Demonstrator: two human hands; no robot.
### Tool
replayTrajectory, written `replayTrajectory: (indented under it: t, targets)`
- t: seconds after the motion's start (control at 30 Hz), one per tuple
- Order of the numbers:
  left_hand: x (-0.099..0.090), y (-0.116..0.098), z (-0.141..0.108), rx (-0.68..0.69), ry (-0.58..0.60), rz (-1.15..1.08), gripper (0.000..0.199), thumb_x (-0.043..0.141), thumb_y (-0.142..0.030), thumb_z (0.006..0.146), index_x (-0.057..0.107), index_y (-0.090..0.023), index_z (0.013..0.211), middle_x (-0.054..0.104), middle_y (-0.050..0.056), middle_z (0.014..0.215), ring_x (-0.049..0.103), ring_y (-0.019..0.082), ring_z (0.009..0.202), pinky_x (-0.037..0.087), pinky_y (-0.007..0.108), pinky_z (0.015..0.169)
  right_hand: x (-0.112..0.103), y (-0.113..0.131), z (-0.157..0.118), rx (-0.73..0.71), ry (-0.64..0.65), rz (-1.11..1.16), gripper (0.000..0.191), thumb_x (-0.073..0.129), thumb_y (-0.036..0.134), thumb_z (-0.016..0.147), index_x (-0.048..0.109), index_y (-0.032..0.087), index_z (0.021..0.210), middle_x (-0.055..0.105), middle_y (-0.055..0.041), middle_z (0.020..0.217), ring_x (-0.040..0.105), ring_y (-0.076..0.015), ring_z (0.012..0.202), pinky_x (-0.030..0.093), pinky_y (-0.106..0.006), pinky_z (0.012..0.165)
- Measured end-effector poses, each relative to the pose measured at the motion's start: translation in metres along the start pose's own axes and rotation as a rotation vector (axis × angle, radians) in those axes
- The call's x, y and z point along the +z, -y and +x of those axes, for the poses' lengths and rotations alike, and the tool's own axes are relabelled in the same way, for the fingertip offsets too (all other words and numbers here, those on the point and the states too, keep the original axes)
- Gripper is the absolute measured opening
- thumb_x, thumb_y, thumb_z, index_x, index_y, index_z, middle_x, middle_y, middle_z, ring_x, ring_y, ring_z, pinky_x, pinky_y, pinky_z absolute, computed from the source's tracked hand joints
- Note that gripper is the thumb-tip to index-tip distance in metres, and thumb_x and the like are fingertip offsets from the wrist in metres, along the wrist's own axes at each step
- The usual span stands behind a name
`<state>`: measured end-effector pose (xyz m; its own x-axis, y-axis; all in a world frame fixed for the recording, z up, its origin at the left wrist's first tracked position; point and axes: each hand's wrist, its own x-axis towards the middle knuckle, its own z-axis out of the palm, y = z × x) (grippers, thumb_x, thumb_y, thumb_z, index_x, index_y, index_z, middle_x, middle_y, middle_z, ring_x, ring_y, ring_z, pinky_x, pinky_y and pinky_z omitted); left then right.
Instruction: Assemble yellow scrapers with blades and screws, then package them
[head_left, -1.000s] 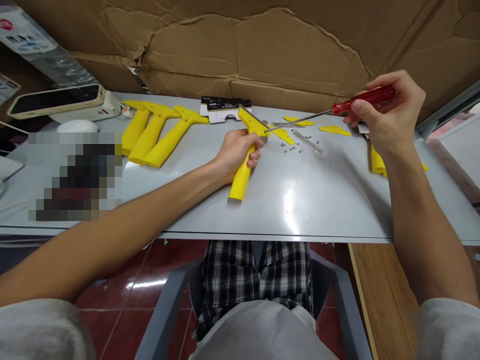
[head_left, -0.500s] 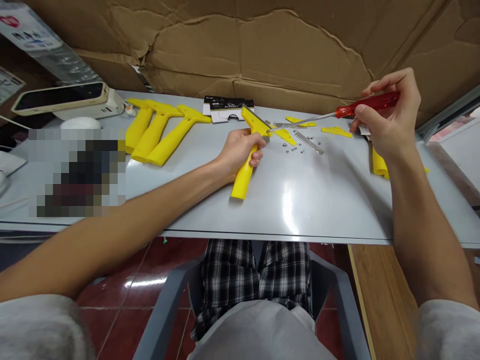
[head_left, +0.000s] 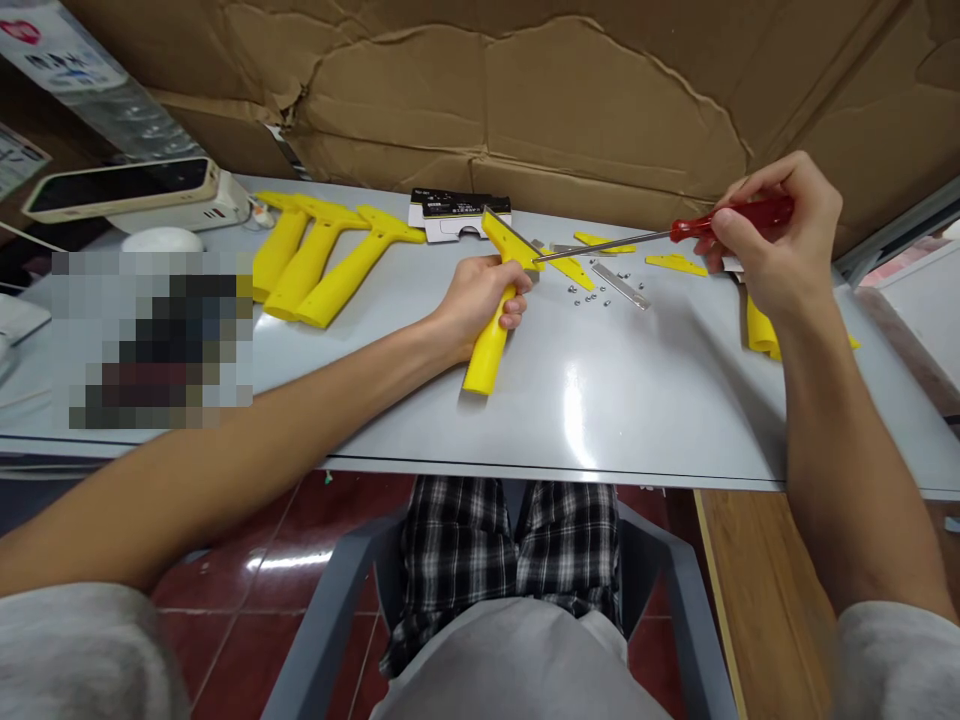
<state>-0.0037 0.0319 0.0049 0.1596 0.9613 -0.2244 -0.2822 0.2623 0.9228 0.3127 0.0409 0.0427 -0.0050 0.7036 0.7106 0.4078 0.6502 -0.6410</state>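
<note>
My left hand [head_left: 484,302] is wrapped round the handle of a yellow scraper [head_left: 487,360], just below its wide head. In my right hand [head_left: 787,240] is a screwdriver [head_left: 686,228] with a red handle, its shaft slanting down to the left. The tip meets the right part of the scraper's head; whether it sits in a screw is too small to tell. Just right of the head lie several small screws [head_left: 589,299], a flat metal blade [head_left: 621,286] and loose yellow strips [head_left: 676,264].
Several yellow scraper handles [head_left: 341,270] lie at the left, more yellow handles [head_left: 761,330] behind my right wrist. A black and white box [head_left: 457,215] stands against the cardboard [head_left: 600,110] at the back. A phone [head_left: 124,188] rests on a white block at far left.
The screwdriver's handle has dipped slightly, so its shaft lies a little flatter, and my right hand has turned with it. My left hand keeps its hold on the scraper.
</note>
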Motion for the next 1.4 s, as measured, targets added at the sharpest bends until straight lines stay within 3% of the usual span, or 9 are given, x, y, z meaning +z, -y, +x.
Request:
replayTrajectory:
  t: [0.1,0.33,0.53,0.67,0.9,1.1,1.3,1.4]
  targets:
    - [0.001,0.000,-0.002,0.011,0.015,0.020,0.021,0.065,-0.005,0.070,0.052,-0.019,0.078,0.053,-0.003,0.069,0.042,0.004,0.045,0.028,0.017,0.036,-0.004,-0.002,0.003,0.003,0.019,0.042,0.073,0.103,0.075,0.055,0.064,0.026,0.093,0.072,-0.0029,0.083,0.077,-0.0248,0.063,0.050,-0.033,0.042]
    - [0.003,0.002,-0.005,0.040,0.003,0.062,0.024,0.066,-0.005,0.070,0.052,-0.020,0.082,0.055,-0.003,0.071,0.044,0.005,0.044,0.029,0.019,0.036,-0.008,-0.001,0.001,0.047,0.019,-0.076,0.064,0.096,0.079,0.066,0.065,0.025,0.081,0.064,-0.0001,0.060,0.072,-0.0223,0.054,0.051,-0.036,0.045]
    - [0.003,0.002,-0.006,0.044,0.010,0.079,0.026,0.067,-0.006,0.070,0.051,-0.021,0.084,0.054,-0.004,0.070,0.043,0.005,0.044,0.029,0.019,0.036,-0.009,0.001,0.000,0.047,0.054,-0.046,0.068,0.106,0.071,0.053,0.066,0.025,0.084,0.070,-0.0036,0.070,0.075,-0.0270,0.059,0.053,-0.039,0.045]
    - [0.002,0.001,-0.006,0.035,0.012,0.085,0.025,0.066,-0.006,0.071,0.051,-0.021,0.083,0.055,-0.003,0.070,0.043,0.005,0.044,0.029,0.019,0.036,-0.012,0.002,0.000,0.074,0.080,-0.048,0.063,0.106,0.067,0.057,0.070,0.022,0.083,0.069,-0.0034,0.065,0.078,-0.0284,0.063,0.058,-0.040,0.052]
    - [0.002,0.001,-0.007,0.029,0.021,0.083,0.027,0.067,-0.006,0.071,0.048,-0.022,0.083,0.053,-0.004,0.070,0.043,0.004,0.044,0.029,0.018,0.036,-0.014,0.000,0.000,0.088,0.092,-0.074,0.060,0.103,0.070,0.061,0.072,0.022,0.081,0.066,0.0013,0.062,0.070,-0.0196,0.049,0.047,-0.033,0.040]
    - [0.003,0.001,-0.006,0.034,0.000,0.068,0.025,0.066,-0.005,0.071,0.050,-0.021,0.082,0.054,-0.004,0.070,0.043,0.004,0.044,0.030,0.018,0.036,-0.012,-0.002,0.001,0.096,0.089,-0.051,0.060,0.103,0.070,0.061,0.071,0.024,0.083,0.070,-0.0005,0.063,0.074,-0.0224,0.055,0.051,-0.033,0.042]
    - [0.001,0.004,-0.005,0.051,0.038,0.083,0.025,0.067,-0.006,0.072,0.051,-0.021,0.083,0.052,-0.004,0.068,0.043,0.005,0.044,0.029,0.018,0.036,-0.012,-0.002,0.001,0.190,0.059,-0.085,0.048,0.101,0.056,0.074,0.066,0.024,0.076,0.056,0.0058,0.047,0.046,-0.0110,0.033,0.030,-0.029,0.032]
    - [0.001,0.003,-0.006,0.045,0.056,0.079,0.027,0.069,-0.007,0.071,0.052,-0.021,0.085,0.052,-0.004,0.070,0.043,0.005,0.044,0.029,0.019,0.036,-0.011,0.000,0.001,0.241,0.041,-0.079,0.045,0.099,0.053,0.079,0.065,0.023,0.076,0.058,0.0049,0.049,0.048,-0.0113,0.034,0.032,-0.029,0.033]
